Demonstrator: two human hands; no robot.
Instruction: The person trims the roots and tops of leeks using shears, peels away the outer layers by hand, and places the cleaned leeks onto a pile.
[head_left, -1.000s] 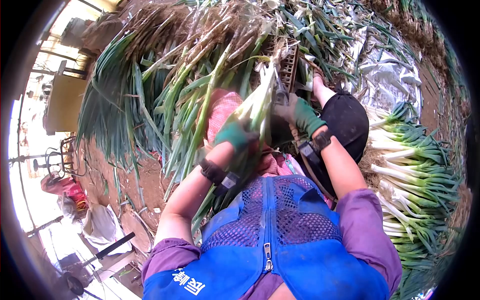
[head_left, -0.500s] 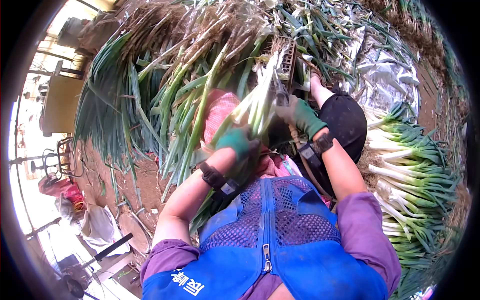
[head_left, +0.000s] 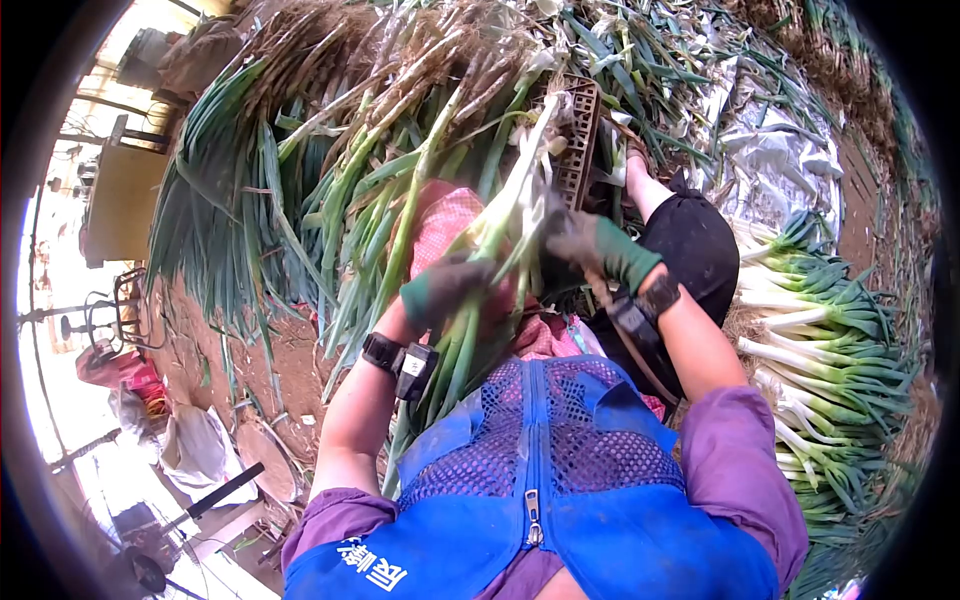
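My left hand (head_left: 450, 288), in a green glove with a dark palm, is closed around several long green onions (head_left: 492, 235). Their white stalks point up and away from me, and their green leaves hang down across my lap. My right hand (head_left: 603, 248), gloved alike, is closed on what looks like an air gun, its nozzle blurred beside the white stalks. A tan hose (head_left: 600, 290) runs down from this hand past the wrist. Loose bits of skin blur around the stalks.
A heap of untrimmed green onions (head_left: 250, 200) lies left and ahead. A brown plastic crate (head_left: 577, 140) stands just beyond the stalks. Cleaned green onions (head_left: 810, 350) lie in a row at right, near a silvery sheet (head_left: 775, 160). A round wooden stool top (head_left: 268, 460) is at lower left.
My left hand has shifted left and the held green onions show more upright, with their leaves now over my lap. My right hand stays close to the stalks, moved slightly downward.
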